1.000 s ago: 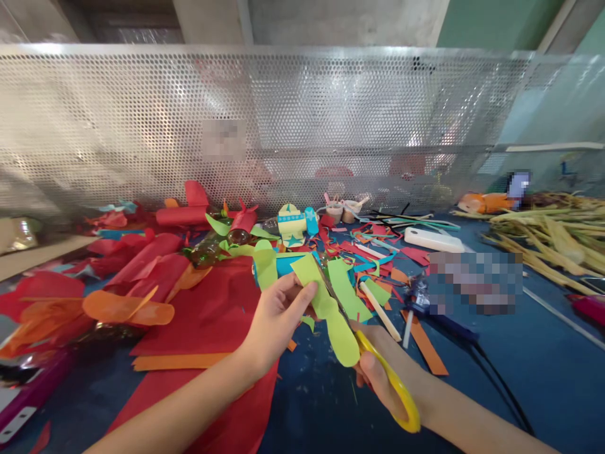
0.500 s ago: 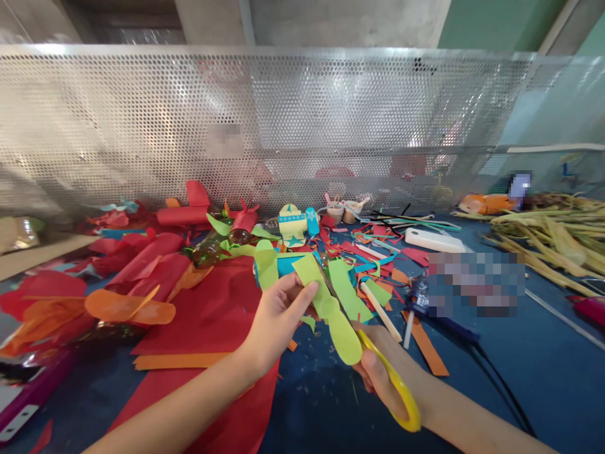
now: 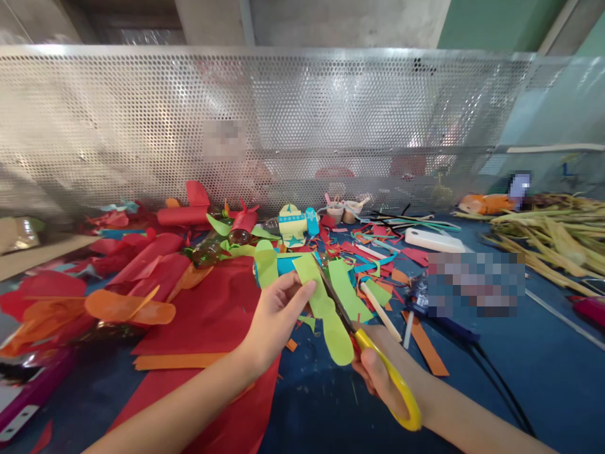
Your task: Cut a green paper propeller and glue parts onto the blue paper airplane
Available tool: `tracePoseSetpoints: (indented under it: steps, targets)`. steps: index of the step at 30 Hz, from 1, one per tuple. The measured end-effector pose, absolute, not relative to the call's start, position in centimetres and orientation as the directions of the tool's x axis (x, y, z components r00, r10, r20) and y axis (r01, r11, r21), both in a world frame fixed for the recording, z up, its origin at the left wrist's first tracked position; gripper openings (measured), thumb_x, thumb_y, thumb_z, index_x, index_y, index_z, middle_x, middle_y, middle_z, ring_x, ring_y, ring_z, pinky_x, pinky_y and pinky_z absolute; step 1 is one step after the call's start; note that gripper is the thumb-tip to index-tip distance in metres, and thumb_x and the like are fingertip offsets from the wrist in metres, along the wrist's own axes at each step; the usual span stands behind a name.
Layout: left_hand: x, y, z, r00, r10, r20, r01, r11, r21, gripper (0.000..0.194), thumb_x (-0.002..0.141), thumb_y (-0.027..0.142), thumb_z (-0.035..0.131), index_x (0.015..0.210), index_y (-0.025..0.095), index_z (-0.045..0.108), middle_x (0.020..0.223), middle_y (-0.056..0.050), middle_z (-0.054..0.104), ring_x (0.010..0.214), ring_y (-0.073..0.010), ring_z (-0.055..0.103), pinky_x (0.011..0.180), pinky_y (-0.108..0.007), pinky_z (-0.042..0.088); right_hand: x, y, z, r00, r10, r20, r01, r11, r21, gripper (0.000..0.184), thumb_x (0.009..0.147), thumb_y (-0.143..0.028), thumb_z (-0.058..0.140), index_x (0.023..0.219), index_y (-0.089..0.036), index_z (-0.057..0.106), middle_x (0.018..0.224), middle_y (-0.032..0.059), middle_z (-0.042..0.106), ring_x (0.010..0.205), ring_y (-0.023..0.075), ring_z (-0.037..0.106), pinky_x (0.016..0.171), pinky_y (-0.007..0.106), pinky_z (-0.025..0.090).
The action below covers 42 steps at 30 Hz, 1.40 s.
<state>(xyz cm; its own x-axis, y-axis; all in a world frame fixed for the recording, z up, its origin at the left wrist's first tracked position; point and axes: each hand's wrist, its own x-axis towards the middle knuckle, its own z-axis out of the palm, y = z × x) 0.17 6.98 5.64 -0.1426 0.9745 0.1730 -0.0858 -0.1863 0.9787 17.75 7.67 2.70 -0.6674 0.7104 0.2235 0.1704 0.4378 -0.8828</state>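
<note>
Green paper (image 3: pixel 337 337), edge beside scissors (image 3: pixel 363 340), blue tabletop (image 3: pixel 312 403) below.

Perforated metal screen (image 3: pixel 288 107) spans far side of blue table (image 3: pixel 534 353), w/ gray wall (image 3: pixel 350 22) & green wall (image 3: pixel 486 25), upper rt., in bkgd; bright light reflects off metal.

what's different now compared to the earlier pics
The rounded near end of the green paper has swung slightly left, exposing more of the scissors' blades. Nothing was taken up or let go: the left hand still holds the paper, the right hand the scissors. The red sheets stayed put.
</note>
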Motion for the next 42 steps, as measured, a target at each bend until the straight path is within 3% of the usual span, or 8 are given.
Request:
tracePoseSetpoints:
  steps: [15,21,27,42]
  targets:
    - [-0.2,7.2,5.4,-0.192,0.968,0.162,-0.068,-0.177,0.982,0.025,0.072,0.039,0.068,0.067,0.016,0.059,0.059,0.003,0.053,0.056,-0.0110,0.052,0.057,-0.023,0.046,17.9,7.5,2.7,-0.644,0.746,0.172,0.202,0.383,-0.902,0.063,0.077,-0.081,0.018,0.066,-0.021,0.033,0.053,-0.0054,0.028,0.047,0.0084,0.024,0.040,0.022,0.024]
    - [-0.6,7.5,5.4,-0.201,0.963,0.179,-0.064,-0.196,0.979,0.027,0.073,0.038,0.068,0.065,0.018,0.054,0.058,0.005,0.048,0.052,-0.0083,0.047,0.051,-0.020,0.041,18.3,8.1,2.2,-0.689,0.705,0.168,0.229,0.432,-0.872,0.061,0.080,-0.078,0.017,0.068,-0.021,0.032,0.055,-0.0055,0.027,0.047,0.0081,0.024,0.040,0.021,0.023]
    - [-0.8,7.4,5.8,-0.136,0.977,0.162,-0.051,-0.170,0.984,0.022,0.079,0.038,0.062,0.071,0.018,0.058,0.059,0.002,0.060,0.055,-0.0122,0.056,0.057,-0.023,0.046,18.3,8.3,2.3,-0.699,0.696,0.164,0.253,0.456,-0.853,0.060,0.081,-0.076,0.015,0.067,-0.020,0.032,0.055,-0.0053,0.027,0.047,0.0080,0.026,0.040,0.021,0.024]
    - [-1.1,7.5,6.6,-0.139,0.973,0.182,-0.018,-0.186,0.982,0.019,0.081,0.034,0.061,0.071,0.018,0.059,0.057,0.000,0.065,0.054,-0.0121,0.058,0.056,-0.023,0.045,18.3,8.3,2.4,-0.689,0.695,0.205,0.252,0.496,-0.831,0.058,0.084,-0.073,0.015,0.065,-0.021,0.031,0.054,-0.0047,0.028,0.048,0.0088,0.028,0.041,0.022,0.024]
